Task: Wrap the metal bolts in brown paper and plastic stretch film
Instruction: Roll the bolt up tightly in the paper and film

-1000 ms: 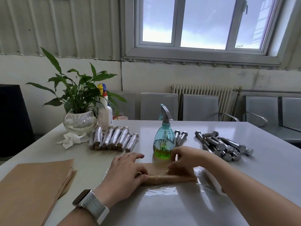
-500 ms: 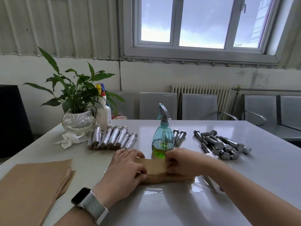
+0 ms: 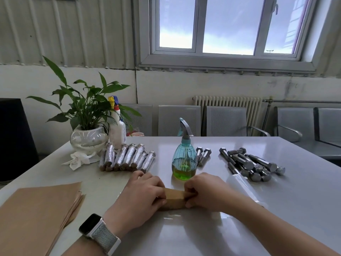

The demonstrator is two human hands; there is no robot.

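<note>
2 hands, left (image 3: 142,197) and right (image 3: 206,193), curl fingers around a creased brown-paper roll (image 3: 175,199).

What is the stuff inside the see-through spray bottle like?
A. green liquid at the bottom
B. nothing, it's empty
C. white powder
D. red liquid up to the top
A: the spray bottle on the table has green liquid pooled in its lower part, and the rest above it looks clear.

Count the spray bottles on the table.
2: a teal spray bottle at the table's centre beyond the hands, and a white spray bottle beside the plant bowl, partly hidden by leaves.
</note>
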